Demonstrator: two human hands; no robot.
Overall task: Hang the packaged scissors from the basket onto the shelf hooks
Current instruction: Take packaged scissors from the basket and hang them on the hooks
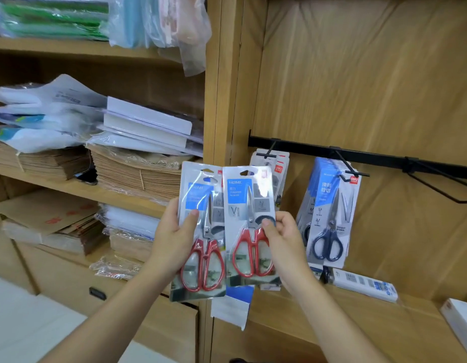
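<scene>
Left shelf bays: stacked brown paper bags (pixel 132 174) under plastic-wrapped sheets. Centre: left hand (pixel 172 239), its grip pinching a red-handled scissors pack (pixel 201 231) (thumb on the front face), held upright. A second red-handled pack (pixel 249 221) overlaps its right edge, pinched likewise in the grip of the right hand (pixel 284 247). Both are held in the air before the shelf post. Right: black rail (pixel 384 159); hung packs (pixel 280 166) on the first hook (pixel 266 153); blue-handled scissors packs (pixel 329 218) on the next; white box (pixel 363 284) on the ledge below.

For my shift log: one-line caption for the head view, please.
Left hand holds one red-handled scissors pack, right hand another, before the black hook rail bearing blue-handled packs.
</scene>
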